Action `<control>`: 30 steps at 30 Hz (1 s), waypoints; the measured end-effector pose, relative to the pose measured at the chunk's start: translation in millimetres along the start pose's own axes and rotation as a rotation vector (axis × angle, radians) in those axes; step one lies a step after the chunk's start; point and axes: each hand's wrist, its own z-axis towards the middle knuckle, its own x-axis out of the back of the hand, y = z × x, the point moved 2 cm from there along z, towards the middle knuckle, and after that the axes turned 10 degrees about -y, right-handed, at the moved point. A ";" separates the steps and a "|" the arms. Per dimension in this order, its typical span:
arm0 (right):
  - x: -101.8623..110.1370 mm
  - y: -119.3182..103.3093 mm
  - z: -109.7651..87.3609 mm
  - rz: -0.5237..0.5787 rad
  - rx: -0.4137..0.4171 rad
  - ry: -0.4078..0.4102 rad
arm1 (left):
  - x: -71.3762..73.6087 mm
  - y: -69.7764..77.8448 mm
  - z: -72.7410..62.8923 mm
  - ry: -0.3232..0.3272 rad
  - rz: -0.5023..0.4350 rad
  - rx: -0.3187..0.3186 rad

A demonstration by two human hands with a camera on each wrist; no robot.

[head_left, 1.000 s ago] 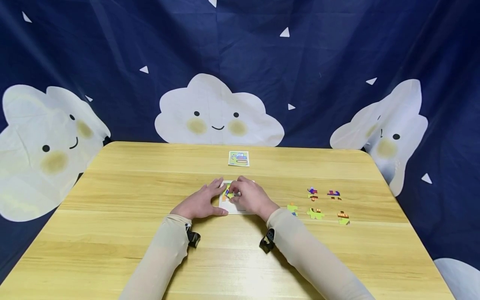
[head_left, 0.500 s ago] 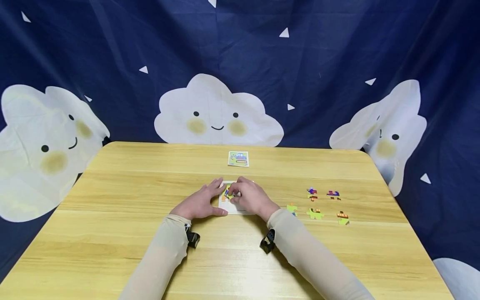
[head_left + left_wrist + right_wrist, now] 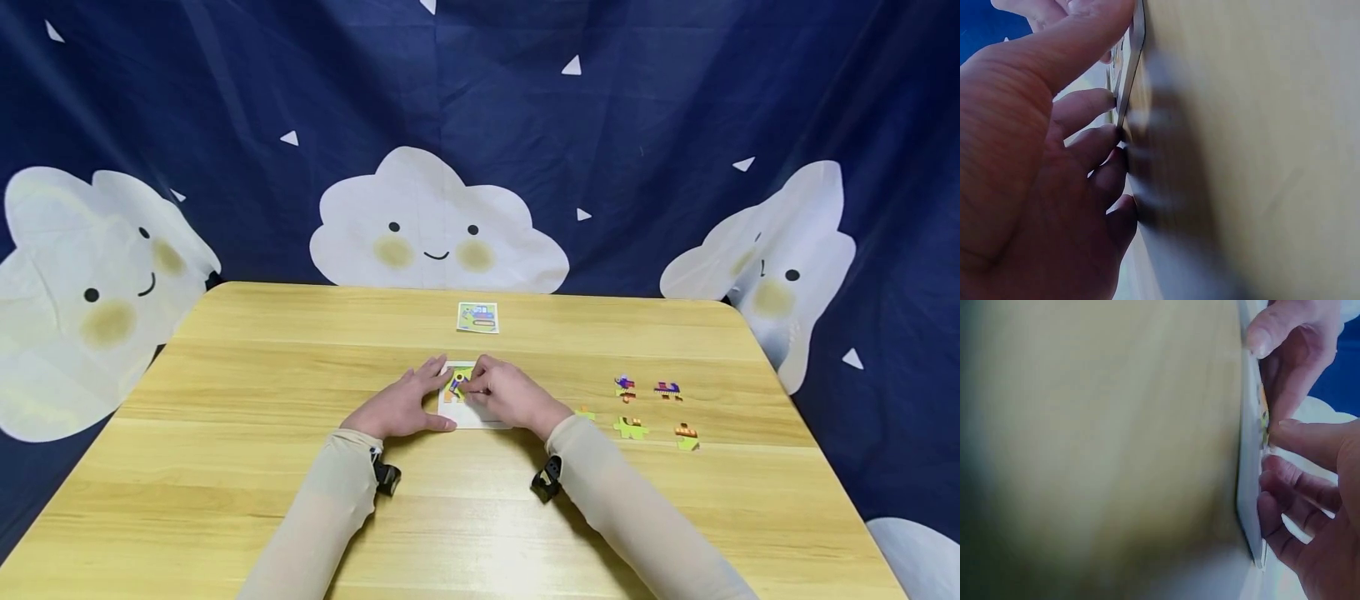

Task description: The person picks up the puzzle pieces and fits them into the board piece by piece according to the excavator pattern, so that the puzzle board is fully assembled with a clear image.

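A white puzzle tray [image 3: 474,419] lies in front of me with colourful puzzle pieces [image 3: 455,386] along its left side. My left hand [image 3: 401,406] rests at the tray's left end. Its thumb lies at the near corner and its fingers reach toward the far edge; the left wrist view shows the lower fingertips at the tabletop. My right hand [image 3: 513,398] reaches over the tray from the right. With thumb and index fingertip it pinches at a puzzle piece [image 3: 1264,425], largely hidden by the fingers, while the other fingers curl down at the tray.
Several loose puzzle pieces [image 3: 632,427] lie on the wooden table [image 3: 300,350] to the right, one partly behind my right sleeve. A small picture card [image 3: 477,317] of an excavator lies beyond the tray. A dark blue cloud-patterned curtain [image 3: 615,100] hangs behind the table.
My right hand has shifted slightly right and its wrist has turned, uncovering more of the pieces on the tray's left. My left hand stays where it was.
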 end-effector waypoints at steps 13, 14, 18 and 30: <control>7.8 -4.9 -2.3 -0.197 0.141 -0.096 | 0.7 0.4 -0.9 0.000 0.007 0.001; 8.3 -5.7 -2.0 -0.200 0.146 -0.108 | 0.7 0.4 -1.1 -0.001 0.008 0.000; 7.6 -6.7 -1.6 -0.202 0.149 -0.141 | -0.1 0.1 -1.3 -0.004 0.018 -0.014; 5.6 -6.2 -3.0 -0.180 0.105 -0.150 | -0.2 0.8 -1.3 -0.004 0.030 -0.020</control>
